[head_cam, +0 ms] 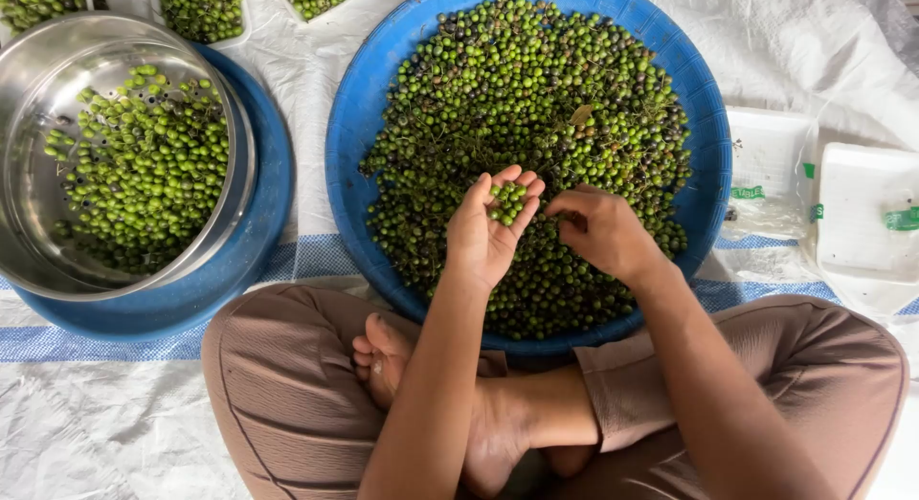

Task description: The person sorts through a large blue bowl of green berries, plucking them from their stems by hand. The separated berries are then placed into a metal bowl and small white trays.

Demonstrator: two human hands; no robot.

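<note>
- Crossed legs in brown trousers [287,404] sit on the white woven sheet [115,433].
- The left hand [488,232] is cupped open, cradling green berries [507,201]; small, light and round, they would likely roll off a flat palm.
- The right hand [603,234] has its fingers pinched together over the blue basin [356,136]; whether it grips a berry cannot be told.
- The steel bowl [29,194] holds cleaner berries.

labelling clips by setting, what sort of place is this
Likely a floor-level sorting spot for picked produce, perhaps at a home or small farm: a woven plastic sheet, a blue basin heaped with green berries, and empty white trays.
</note>
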